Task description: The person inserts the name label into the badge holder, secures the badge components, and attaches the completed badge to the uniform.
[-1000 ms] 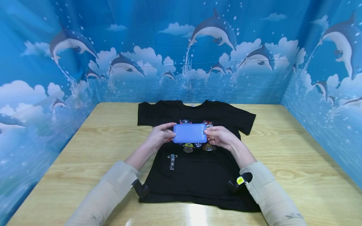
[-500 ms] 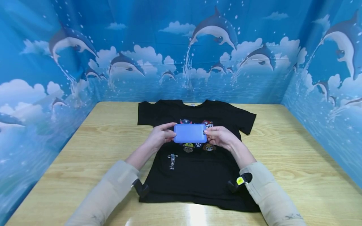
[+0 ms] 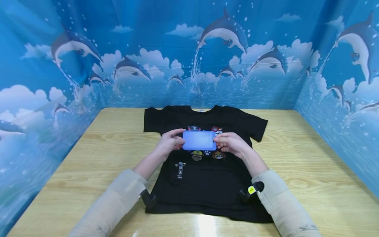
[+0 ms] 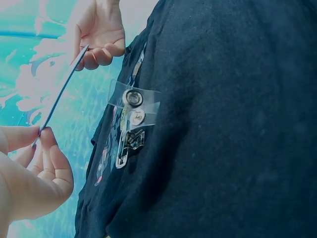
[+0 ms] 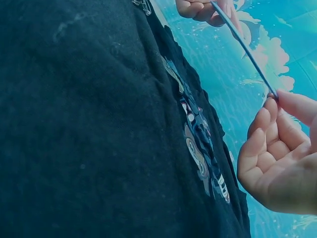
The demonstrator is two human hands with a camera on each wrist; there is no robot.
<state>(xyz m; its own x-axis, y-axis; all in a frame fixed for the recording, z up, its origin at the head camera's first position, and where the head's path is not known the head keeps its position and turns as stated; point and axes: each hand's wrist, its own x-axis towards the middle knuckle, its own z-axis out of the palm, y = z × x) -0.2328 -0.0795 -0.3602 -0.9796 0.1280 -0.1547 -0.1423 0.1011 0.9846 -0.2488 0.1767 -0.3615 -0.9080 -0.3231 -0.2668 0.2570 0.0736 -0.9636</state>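
A flat blue badge holder (image 3: 199, 140) with a small slot at its right end is held level above the black T-shirt (image 3: 204, 187). My left hand (image 3: 168, 144) pinches its left end between thumb and fingers. At the slotted end, my right hand (image 3: 232, 144) pinches it the same way. Both wrist views show the holder (image 4: 63, 91) edge-on as a thin plate, apart from the cloth. A badge clip (image 3: 180, 169) with a safety pin and a clear snap strap (image 4: 148, 106) lies on the lower left of the shirt.
The shirt lies spread on a wooden table (image 3: 97, 158), cartoon dog print (image 3: 219, 154) facing up and partly hidden by the holder. A blue dolphin-patterned curtain (image 3: 183, 89) encloses the back and both sides. Dark wrist cameras (image 3: 148, 198) hang below the sleeves.
The badge holder has dipped very slightly, and its left end has shifted a touch to the right with my left hand. Both hands keep their pinch; the shirt and clip stay put.
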